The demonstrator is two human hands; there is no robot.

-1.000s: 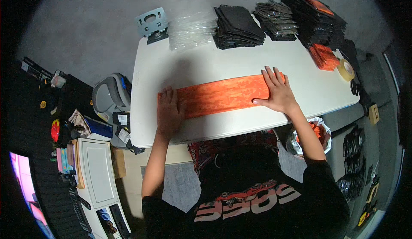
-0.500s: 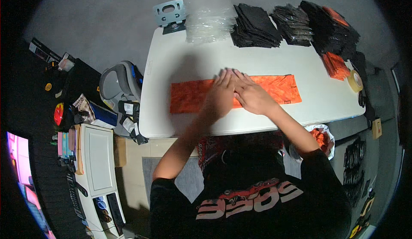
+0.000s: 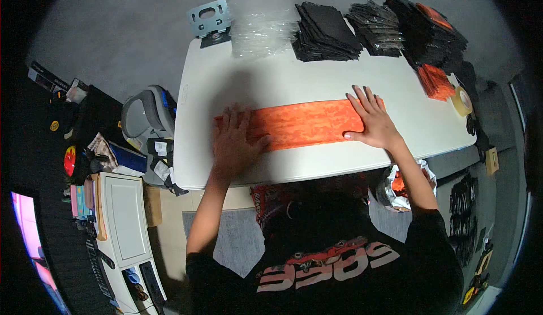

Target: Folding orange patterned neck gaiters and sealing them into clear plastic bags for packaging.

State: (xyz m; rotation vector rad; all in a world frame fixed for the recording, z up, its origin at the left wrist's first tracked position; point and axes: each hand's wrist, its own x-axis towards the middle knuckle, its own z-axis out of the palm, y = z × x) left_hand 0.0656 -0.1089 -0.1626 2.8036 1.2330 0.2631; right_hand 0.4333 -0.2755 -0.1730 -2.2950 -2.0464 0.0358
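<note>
A long strip of orange patterned cloth (image 3: 305, 123) lies flat across the white table (image 3: 271, 86). My left hand (image 3: 235, 139) presses on its left end, fingers spread, in shadow. Near the right end of the cloth, my right hand (image 3: 373, 120) lies with its fingers fanned out and the thumb on the near edge. Neither hand grips anything. Between the hands the cloth looks smooth, with its long edges roughly parallel to the table's front edge.
Along the far edge stand a metal stand (image 3: 209, 20), clear plastic sleeves (image 3: 263, 32), black cloth stacks (image 3: 325, 32) and black packets (image 3: 374, 27). Folded orange packets (image 3: 435, 82) and a tape roll (image 3: 461, 101) lie at right. Below the edge sits a bag (image 3: 399, 187) holding orange cloth.
My hands have slid apart from the middle of the cloth, the left hand to its left end and the right hand to its right end. The cloth between them looks smoother.
</note>
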